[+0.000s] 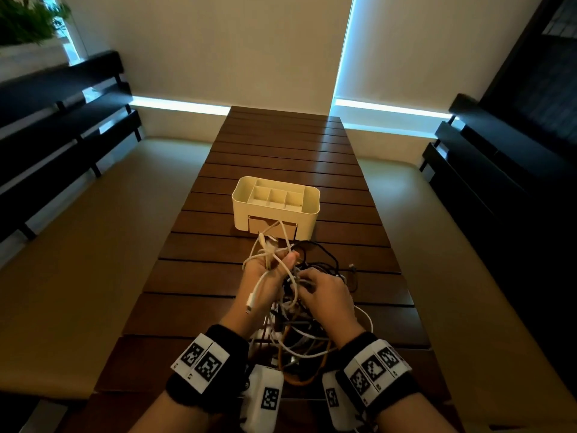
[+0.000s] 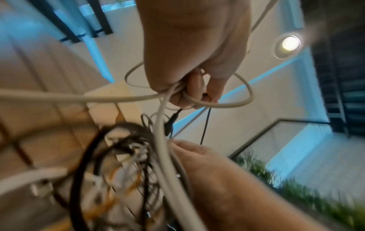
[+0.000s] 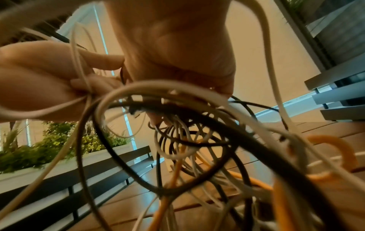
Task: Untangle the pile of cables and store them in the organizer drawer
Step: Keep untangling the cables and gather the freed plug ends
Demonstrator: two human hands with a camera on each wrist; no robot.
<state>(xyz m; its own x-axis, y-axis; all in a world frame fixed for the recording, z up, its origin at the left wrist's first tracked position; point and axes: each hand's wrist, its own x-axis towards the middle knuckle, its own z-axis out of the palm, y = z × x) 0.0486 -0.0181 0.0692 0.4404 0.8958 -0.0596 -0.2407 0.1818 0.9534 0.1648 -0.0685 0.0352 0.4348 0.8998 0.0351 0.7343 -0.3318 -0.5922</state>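
Note:
A tangle of white, black and orange cables (image 1: pixel 299 335) lies on the near end of the slatted wooden table (image 1: pixel 281 145). My left hand (image 1: pixel 274 260) is raised above it and grips a bunch of white cable loops (image 2: pixel 197 103); one white plug end (image 1: pixel 249 304) dangles by the wrist. My right hand (image 1: pixel 324 295) is just to the right, its fingers curled into the tangle (image 3: pixel 187 125) and pinching strands there. Beyond the hands stands the white organizer (image 1: pixel 246 210), several compartments on top and a tan drawer (image 1: pixel 259 228) in its front; a white loop overlaps the drawer front.
Cushioned benches (image 1: pixel 93 245) with dark slatted backs (image 1: pixel 62 126) run along both sides of the table. A planter with green plants (image 1: pixel 25 23) sits at the far left. A loose black cable end (image 1: pixel 352 270) lies right of the tangle.

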